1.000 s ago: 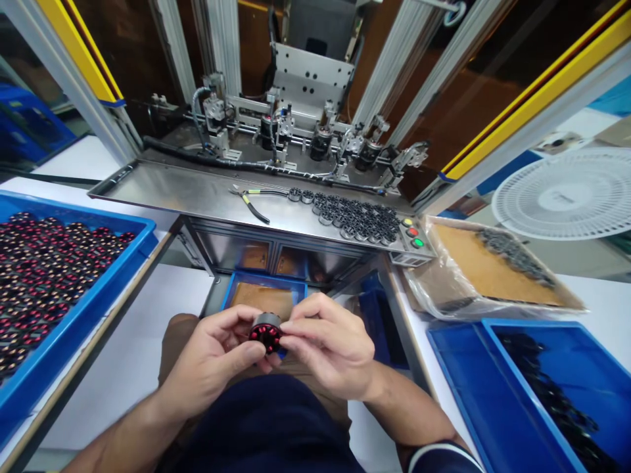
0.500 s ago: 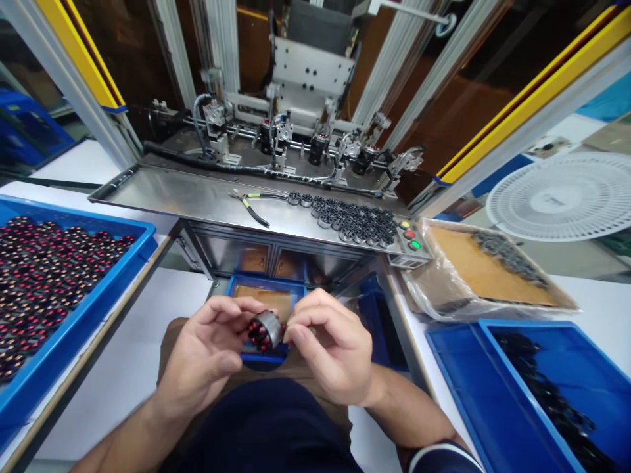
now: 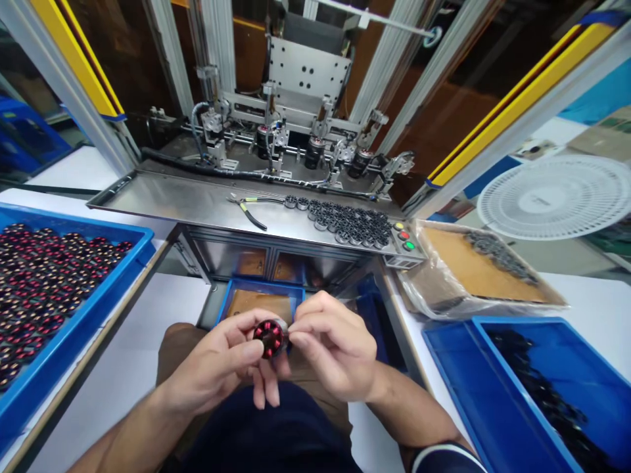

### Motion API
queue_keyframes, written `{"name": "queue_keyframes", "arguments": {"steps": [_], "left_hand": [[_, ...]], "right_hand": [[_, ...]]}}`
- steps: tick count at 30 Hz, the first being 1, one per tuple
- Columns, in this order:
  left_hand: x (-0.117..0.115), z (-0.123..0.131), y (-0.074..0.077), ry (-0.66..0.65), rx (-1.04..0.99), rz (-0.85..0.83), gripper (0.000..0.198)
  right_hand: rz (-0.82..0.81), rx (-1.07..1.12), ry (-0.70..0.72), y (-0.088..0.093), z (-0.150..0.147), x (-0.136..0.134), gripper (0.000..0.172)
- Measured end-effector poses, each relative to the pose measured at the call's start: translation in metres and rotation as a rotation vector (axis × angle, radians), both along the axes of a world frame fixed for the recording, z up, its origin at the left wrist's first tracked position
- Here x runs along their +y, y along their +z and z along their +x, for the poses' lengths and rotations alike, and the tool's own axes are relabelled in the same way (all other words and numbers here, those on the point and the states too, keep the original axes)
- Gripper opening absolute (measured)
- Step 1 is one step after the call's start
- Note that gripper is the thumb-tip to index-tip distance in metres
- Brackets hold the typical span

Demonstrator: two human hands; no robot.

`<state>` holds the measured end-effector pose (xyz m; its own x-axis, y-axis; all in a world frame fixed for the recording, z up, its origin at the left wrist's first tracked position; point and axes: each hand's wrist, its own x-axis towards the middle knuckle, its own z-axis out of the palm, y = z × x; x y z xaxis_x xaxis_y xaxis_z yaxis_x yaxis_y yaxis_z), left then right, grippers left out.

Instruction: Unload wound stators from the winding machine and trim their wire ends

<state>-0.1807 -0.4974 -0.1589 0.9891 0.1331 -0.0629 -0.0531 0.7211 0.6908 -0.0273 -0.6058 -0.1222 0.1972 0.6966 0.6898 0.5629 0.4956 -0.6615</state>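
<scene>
Round motor part [image 3: 269, 337]: in front of your lap, between both hands, its face of red windings turned up toward you, a grey ring showing at its upper right. Your left hand [image 3: 229, 358] pinches it, thumb on the near left edge, fingers curled behind and below. Your right hand [image 3: 340, 348] pinches the part's right edge, thumb and forefinger pressed together; which bit lies between the tips is too small to tell.

Beyond and below your hands: a blue tray [image 3: 299, 295] with a brown sheet [image 3: 261, 302] in it. Farther forward, the steel bench [image 3: 172, 197] bears black-handled cutters [image 3: 254, 215] and, to their right, a cluster of dark ring parts [image 3: 352, 223]; a button box [image 3: 404, 261] sits at its right end, buttons yellow, red and green.

To your left, a large blue bin [image 3: 98, 301] full of wound parts, red and copper-coloured. To your right, a plastic-lined carton [image 3: 444, 301] with grey parts along one side; nearer you, a blue box [image 3: 468, 381] holding black parts.
</scene>
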Motion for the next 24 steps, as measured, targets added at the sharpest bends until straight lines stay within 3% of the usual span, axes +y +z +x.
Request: {"name": "queue_keyframes", "arguments": {"steps": [6, 10, 12, 15, 17, 21, 24], "left_hand": [[-0.004, -0.002, 0.003, 0.332, -0.071, 0.110, 0.031], [0.004, 0.002, 0.004, 0.402, -0.135, 0.049, 0.039], [0.008, 0.006, 0.004, 0.217, -0.083, 0.029, 0.044], [0.012, 0.011, 0.001, -0.226, -0.017, -0.013, 0.061], [0.011, 0.011, 0.000, -0.297, -0.031, -0.015, 0.055], [0.005, 0.009, 0.003, -0.040, -0.038, 0.070, 0.027], [0.000, 0.007, 0.006, 0.170, -0.055, 0.163, 0.035]], "right_hand": [[-0.053, 0.144, -0.140, 0.000, -0.009, 0.000, 0.009], [-0.036, 0.169, -0.062, 0.000, -0.009, 0.001, 0.009], [-0.014, 0.130, 0.001, 0.000, -0.007, 0.001, 0.007], [0.010, 0.097, 0.035, 0.000, -0.003, -0.001, 0.009], [0.008, 0.074, 0.027, 0.001, -0.001, -0.002, 0.010], [-0.003, 0.072, -0.051, 0.004, -0.001, -0.003, 0.011], [-0.040, 0.157, -0.131, 0.004, -0.003, -0.001, 0.011]]}}
